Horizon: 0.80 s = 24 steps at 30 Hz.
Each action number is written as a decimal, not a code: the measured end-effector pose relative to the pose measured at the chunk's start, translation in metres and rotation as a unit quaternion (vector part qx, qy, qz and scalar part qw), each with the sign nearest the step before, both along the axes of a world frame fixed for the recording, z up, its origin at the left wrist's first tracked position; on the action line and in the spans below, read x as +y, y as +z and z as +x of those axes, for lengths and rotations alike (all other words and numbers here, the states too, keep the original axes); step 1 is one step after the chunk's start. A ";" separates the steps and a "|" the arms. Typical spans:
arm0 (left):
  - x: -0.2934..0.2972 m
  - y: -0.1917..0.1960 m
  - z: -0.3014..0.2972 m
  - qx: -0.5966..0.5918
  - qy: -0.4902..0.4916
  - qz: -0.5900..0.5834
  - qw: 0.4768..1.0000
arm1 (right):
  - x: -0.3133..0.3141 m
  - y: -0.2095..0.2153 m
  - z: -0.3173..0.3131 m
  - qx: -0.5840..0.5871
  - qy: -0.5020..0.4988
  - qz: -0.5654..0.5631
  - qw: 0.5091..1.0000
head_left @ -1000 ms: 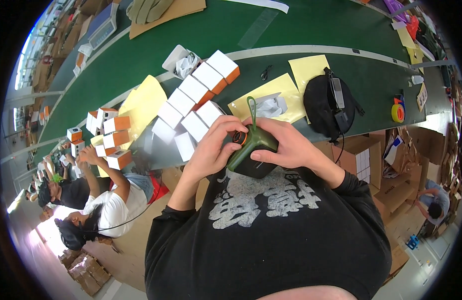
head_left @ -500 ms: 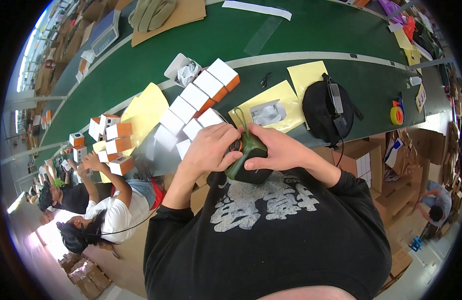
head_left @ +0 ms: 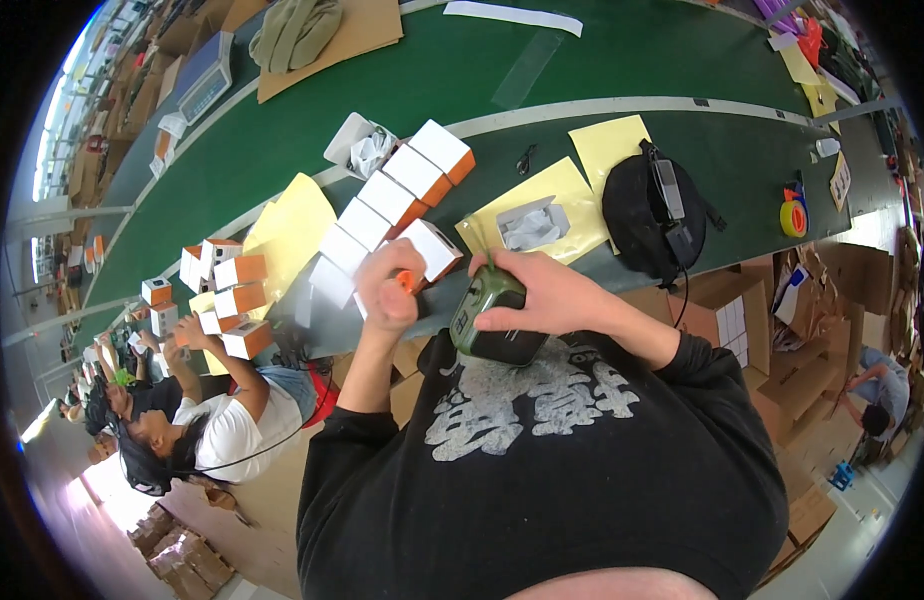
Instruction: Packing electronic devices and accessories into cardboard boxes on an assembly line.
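Observation:
My right hand [head_left: 557, 292] grips a dark green boxy device [head_left: 474, 318] with rounded corners, a black face and a green strap loop, held in front of my chest. It looks like a small portable speaker, though I cannot be sure. To its left, apart from it, my left hand [head_left: 387, 295] is closed around a small orange object [head_left: 407, 281], whose kind is mostly hidden by the fingers. Just beyond the hands, an open white box [head_left: 559, 216] with grey wrapping inside rests on a yellow envelope [head_left: 482, 228].
White-and-orange boxes [head_left: 387, 197] stand in a row on the green table [head_left: 422, 60], with an open one [head_left: 347, 140] at their far end. A black round bag [head_left: 637, 220] and yellow tape [head_left: 793, 219] lie right. Another person [head_left: 242, 420] works at left.
My left hand has come away from the green device, moving left with the small orange object. My right hand still holds the device, now turned to show more of its side.

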<state>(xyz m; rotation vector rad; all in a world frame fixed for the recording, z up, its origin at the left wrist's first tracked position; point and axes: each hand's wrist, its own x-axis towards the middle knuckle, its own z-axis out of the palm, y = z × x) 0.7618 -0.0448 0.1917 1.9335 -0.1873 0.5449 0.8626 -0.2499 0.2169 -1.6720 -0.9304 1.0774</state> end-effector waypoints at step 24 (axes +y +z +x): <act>-0.032 -0.034 -0.037 0.297 0.012 0.078 0.952 | -0.011 -0.049 -0.008 -0.039 -0.081 0.044 0.995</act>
